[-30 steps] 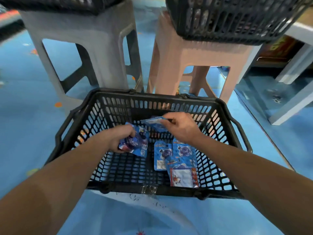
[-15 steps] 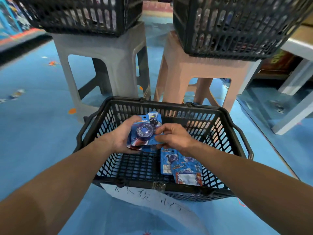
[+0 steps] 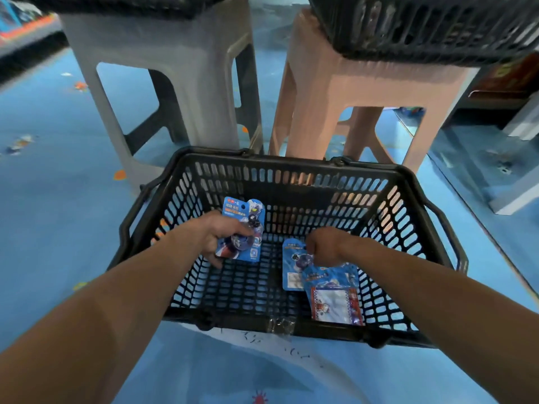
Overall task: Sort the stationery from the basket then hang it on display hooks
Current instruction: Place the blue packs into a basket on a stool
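left grip (image 3: 215, 233) — holds blue pack (image 3: 243, 220) (upright) | right grip (image 3: 326, 246) — on second pack (image 3: 293, 275), hold unclear

Basket (image 3: 291, 163): black plastic lattice, semi-matt. Card pack (image 3: 245, 225): glossy printed card w/ clear plastic bubble; lower packs (image 3: 332, 298) same, shiny. Grey stool (image 3: 175, 68) & pink stool (image 3: 350, 83): moulded plastic, smooth, matt. Floor (image 3: 58, 199): smooth, slight sheen.
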Demonstrator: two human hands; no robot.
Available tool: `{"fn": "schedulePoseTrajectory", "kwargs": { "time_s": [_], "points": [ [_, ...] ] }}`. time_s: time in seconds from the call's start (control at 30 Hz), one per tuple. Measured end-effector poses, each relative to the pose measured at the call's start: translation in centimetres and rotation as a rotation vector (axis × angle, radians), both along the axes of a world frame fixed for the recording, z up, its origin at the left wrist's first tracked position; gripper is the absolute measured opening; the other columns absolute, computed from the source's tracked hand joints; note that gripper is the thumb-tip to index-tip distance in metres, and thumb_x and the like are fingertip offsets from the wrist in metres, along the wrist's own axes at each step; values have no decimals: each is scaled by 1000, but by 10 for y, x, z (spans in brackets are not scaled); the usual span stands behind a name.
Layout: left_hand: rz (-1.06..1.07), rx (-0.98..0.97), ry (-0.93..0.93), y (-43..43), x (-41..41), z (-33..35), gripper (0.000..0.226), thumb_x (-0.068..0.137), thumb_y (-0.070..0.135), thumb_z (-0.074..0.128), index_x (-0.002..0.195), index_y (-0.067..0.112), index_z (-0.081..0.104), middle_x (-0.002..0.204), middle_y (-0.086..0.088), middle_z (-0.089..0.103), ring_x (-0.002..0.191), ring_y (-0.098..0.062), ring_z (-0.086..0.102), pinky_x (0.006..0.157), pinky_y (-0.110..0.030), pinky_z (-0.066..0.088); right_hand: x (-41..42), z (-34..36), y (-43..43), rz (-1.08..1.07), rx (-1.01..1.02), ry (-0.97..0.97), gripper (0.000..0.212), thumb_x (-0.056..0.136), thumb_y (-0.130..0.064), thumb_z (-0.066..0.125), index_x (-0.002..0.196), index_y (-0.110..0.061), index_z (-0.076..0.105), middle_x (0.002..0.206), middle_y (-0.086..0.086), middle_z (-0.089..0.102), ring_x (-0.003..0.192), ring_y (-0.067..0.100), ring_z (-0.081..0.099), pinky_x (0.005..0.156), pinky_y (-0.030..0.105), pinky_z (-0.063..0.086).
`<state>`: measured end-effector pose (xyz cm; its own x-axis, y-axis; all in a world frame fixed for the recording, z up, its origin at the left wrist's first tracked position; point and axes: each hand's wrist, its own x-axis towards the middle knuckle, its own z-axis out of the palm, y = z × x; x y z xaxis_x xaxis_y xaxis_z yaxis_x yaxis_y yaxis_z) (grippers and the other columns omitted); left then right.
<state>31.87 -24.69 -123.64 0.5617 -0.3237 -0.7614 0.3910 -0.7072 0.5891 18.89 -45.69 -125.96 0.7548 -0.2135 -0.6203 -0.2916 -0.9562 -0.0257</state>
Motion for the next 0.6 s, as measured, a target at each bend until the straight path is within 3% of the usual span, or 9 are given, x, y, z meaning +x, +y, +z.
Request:
{"fn": "schedulePoseTrajectory", "kwargs": {
  "time_s": [0.1,0.2,0.27,0.33,0.37,0.43,0.47,0.53,0.6],
  "points": [
    [7,43,39,-7,3,-9,60,88,29,81,139,13,54,150,-11,51,93,-34,63,95,-67,46,2,-10,3,94,19,54,46,98,-21,59,144,-20,52,144,6,55,125,29,56,92,32,48],
    [35,59,57,-14,5,-20,56,85,29,84,133,14,58,150,-9,50,119,-40,58,89,-61,50,7,-27,18,160,128,149,62,104,-33,50,159,-42,23,158,3,42,135,29,49,105,37,45],
    [33,54,78,-17,5,-25,46,86,27,83,125,15,61,143,-8,53,123,-39,56,87,-55,50,8,-40,31,180,132,235,62,106,-35,43,157,-52,12,160,5,38,132,31,52,100,39,48],
    [47,21,87,-18,6,-31,29,88,21,81,111,13,66,129,-9,64,113,-34,63,88,-50,52,7,-46,41,180,99,320,58,107,-29,40,158,-47,17,161,5,35,135,32,49,97,41,47],
    [58,-11,88,-17,6,-32,22,89,16,80,106,11,68,123,-10,69,105,-31,68,85,-47,56,6,-47,44,187,85,361,54,108,-29,39,158,-42,22,161,5,34,139,33,44,103,45,44],
    [67,-61,87,-16,8,-35,17,91,10,77,106,8,70,114,-13,74,88,-27,73,69,-38,61,6,-46,46,218,30,347,46,109,-38,37,154,-36,31,157,7,38,141,36,40,108,49,41],
    [64,-55,85,-15,8,-35,19,91,11,77,108,9,69,112,-12,74,86,-26,73,63,-36,59,6,-45,45,226,1,278,46,107,-46,37,151,-32,36,152,10,44,136,37,44,105,47,42],
    [51,-30,71,-11,9,-35,30,88,15,80,115,13,67,115,-10,73,96,-29,72,66,-40,57,6,-37,42,174,-35,135,54,102,-57,42,142,-21,47,140,14,53,126,37,53,96,43,46],
    [42,-20,56,-10,9,-33,36,86,19,83,118,16,66,118,-9,73,101,-31,71,73,-45,58,6,-31,34,105,-72,16,46,96,-49,57,128,-15,55,128,13,58,117,36,58,91,42,51]
  ]
}}
